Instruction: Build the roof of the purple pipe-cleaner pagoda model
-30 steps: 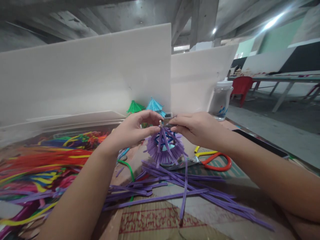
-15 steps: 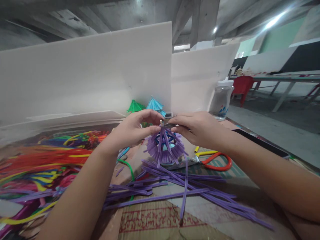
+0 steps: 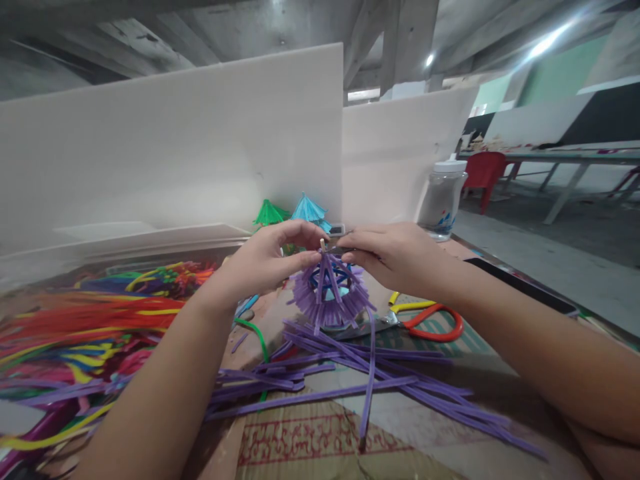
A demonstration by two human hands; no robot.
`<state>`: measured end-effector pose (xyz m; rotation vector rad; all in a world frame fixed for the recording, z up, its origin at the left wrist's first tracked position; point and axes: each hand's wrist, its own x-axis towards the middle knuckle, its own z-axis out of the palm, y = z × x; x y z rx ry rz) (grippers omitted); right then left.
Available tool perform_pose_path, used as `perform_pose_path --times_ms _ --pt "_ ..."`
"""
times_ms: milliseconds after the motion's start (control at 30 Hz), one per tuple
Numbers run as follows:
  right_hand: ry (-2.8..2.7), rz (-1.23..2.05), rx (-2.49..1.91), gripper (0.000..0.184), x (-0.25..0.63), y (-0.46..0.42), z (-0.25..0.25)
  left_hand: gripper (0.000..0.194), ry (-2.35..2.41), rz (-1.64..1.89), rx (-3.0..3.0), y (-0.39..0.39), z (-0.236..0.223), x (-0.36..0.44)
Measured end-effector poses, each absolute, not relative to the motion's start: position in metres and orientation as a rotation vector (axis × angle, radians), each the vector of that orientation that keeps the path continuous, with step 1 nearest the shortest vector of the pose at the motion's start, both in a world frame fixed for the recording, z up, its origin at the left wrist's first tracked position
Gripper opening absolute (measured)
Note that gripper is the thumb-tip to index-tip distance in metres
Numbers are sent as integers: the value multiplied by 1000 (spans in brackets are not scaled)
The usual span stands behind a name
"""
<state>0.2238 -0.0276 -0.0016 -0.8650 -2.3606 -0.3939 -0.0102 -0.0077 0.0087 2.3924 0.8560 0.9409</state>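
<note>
Hardly anything shifts since the earlier frame: left hand (image 3: 273, 259) and right hand (image 3: 403, 257) stay at the top of the purple model (image 3: 334, 312).
The model sits mid-frame, its pale stick (image 3: 323, 246) poking up between the hands. Left thumb touches beside the stick, forefinger arched above with a gap; whether these fingers grip, I cannot tell. Right fingers are drawn together, seemingly on a thin dark tool (image 3: 334, 249), mostly hidden. Purple strips (image 3: 357, 363) lie across lower centre; scissors (image 3: 457, 323) lie right of centre.
</note>
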Motion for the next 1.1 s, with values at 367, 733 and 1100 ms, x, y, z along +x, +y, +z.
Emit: perform_pose_path --times_ms 367,733,1100 --pt "-2277 26 -1333 43 253 46 -31 19 945 1133 2446 9 0 -9" --pt "-2576 432 -1397 22 265 85 -87 29 1350 1206 2345 21 -3 -20" --pt "-2054 -110 -1776 41 307 114 -100 32 1255 1139 2303 25 -3 -25"
